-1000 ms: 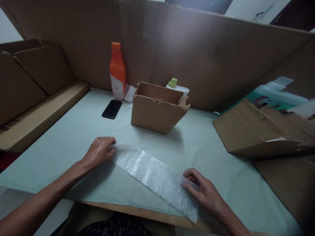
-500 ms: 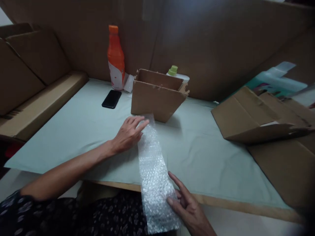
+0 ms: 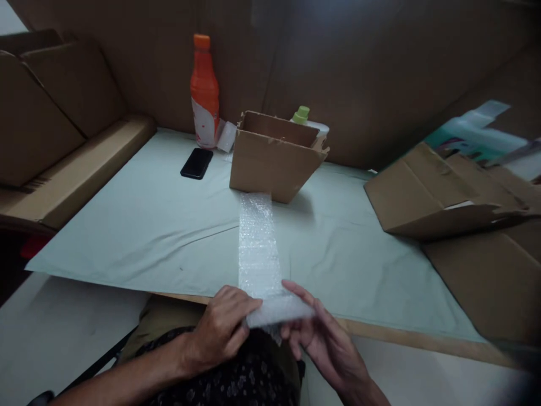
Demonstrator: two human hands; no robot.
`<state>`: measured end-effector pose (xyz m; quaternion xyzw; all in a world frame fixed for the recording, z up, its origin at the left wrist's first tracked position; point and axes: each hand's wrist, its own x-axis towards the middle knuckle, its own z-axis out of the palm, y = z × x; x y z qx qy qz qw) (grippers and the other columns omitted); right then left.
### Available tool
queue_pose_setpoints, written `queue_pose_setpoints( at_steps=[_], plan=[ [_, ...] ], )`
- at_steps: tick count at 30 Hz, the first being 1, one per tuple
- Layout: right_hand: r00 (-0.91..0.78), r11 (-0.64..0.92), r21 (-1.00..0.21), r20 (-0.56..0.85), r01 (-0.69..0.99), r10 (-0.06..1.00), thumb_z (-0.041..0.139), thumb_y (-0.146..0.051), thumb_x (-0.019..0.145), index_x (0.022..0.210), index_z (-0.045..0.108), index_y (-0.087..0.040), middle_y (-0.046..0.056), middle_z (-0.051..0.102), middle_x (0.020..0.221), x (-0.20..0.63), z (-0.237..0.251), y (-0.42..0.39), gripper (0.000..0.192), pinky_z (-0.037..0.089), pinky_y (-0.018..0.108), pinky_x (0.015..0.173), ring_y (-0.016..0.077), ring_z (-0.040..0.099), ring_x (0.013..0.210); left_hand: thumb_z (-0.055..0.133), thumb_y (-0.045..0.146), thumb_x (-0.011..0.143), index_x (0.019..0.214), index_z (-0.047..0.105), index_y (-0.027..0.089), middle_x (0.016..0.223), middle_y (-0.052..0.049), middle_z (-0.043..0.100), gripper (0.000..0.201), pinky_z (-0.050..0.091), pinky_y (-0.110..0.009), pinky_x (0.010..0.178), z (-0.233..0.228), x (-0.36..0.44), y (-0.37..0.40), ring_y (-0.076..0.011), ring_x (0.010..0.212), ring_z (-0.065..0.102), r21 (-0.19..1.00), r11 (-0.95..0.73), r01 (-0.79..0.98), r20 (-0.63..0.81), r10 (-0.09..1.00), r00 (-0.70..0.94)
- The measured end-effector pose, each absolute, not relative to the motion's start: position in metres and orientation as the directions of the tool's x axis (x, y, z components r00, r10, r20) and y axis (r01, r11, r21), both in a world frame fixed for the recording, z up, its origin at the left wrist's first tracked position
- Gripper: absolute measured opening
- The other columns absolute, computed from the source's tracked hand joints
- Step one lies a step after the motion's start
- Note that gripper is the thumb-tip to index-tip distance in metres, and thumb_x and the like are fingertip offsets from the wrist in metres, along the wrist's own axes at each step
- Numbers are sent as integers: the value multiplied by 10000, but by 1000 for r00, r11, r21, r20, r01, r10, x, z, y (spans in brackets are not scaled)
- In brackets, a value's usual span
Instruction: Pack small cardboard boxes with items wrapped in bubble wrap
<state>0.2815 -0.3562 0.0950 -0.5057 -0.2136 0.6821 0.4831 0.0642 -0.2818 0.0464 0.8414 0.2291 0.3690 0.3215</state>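
Two hands: both work at the near end of the bubble wrap, close together at the table's front edge
Left hand (image 3: 224, 330): fingers curled, gripping the folded near end of the strip from the left
Right hand (image 3: 321, 338): fingers spread along the right of the fold, thumb and forefinger pinching it
Bubble wrap (image 3: 257, 248): one long, narrow, clear strip with a pebbled, glinting surface; it lies flat on the table, running from the hands straight away to the foot of the small box, its near end doubled over into a thick, soft roll
Table (image 3: 139, 225): covered by a smooth pale green sheet with a few shallow creases, bare wood showing along the front edge
Small box (image 3: 270, 163): open brown corrugated cardboard, top edges torn and ragged, touching or just beside the strip's far end
Orange bottle (image 3: 204, 93): tall plastic, orange cap, white label, upright at the back
Phone (image 3: 196, 163): flat black rectangle, lying between bottle and box
Green-capped bottle (image 3: 305, 117): white, half hidden behind the box
Flattened cartons (image 3: 426, 197): brown, folded, at the right
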Motion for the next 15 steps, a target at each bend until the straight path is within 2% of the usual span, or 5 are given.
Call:
queue_pose_setpoints(
  at_steps=[3, 6, 8, 11, 15],
  plan=[
    [139, -286, -918, -332, -274, 933, 559, -623, 909, 1420, 500, -283, 56, 693, 822, 298, 93, -359, 617, 515, 282, 506, 181, 634, 609, 506, 217, 936, 882, 663, 183, 704, -22, 615, 170, 444, -287, 616, 54, 74, -274, -160, 652, 555, 887, -366, 284, 177, 835, 522],
    [313, -116, -981, -63, 154, 948, 667, -391, 911, 1228, 647, -297, 39, 709, 827, 307, 88, -364, 331, 573, 319, 635, 188, 676, 677, 540, 308, 921, 1109, 660, 178, 718, 8, 583, 259, 412, -261, 582, 58, 78, -264, -139, 618, 504, 941, -96, 324, -63, 891, 449],
    [248, 17, -894, 143, 449, 958, 669, -247, 903, 1150, 679, -316, 43, 734, 897, 304, 84, -364, 257, 591, 364, 727, 220, 705, 794, 538, 329, 908, 1335, 550, 160, 729, 20, 575, 459, 401, -259, 582, 59, 81, -257, -134, 610, 483, 945, -6, 326, -142, 894, 426],
    [-73, 299, -631, 358, 716, 931, 614, -116, 882, 1294, 610, -316, 73, 734, 1140, 293, 76, -352, 458, 568, 449, 874, 272, 681, 1051, 522, 314, 899, 1481, 391, 128, 684, 46, 523, 625, 368, -255, 569, 59, 84, -247, -129, 591, 449, 935, 27, 355, -189, 883, 430],
    [-303, 401, -346, 303, 848, 904, 568, -91, 868, 1376, 548, -202, 130, 631, 1377, 284, 61, -327, 521, 507, 519, 956, 330, 555, 1278, 541, 265, 890, 1539, 289, 154, 722, 32, 584, 705, 402, -255, 568, 58, 84, -238, -135, 594, 511, 891, -62, 450, -157, 887, 434]
  ],
)
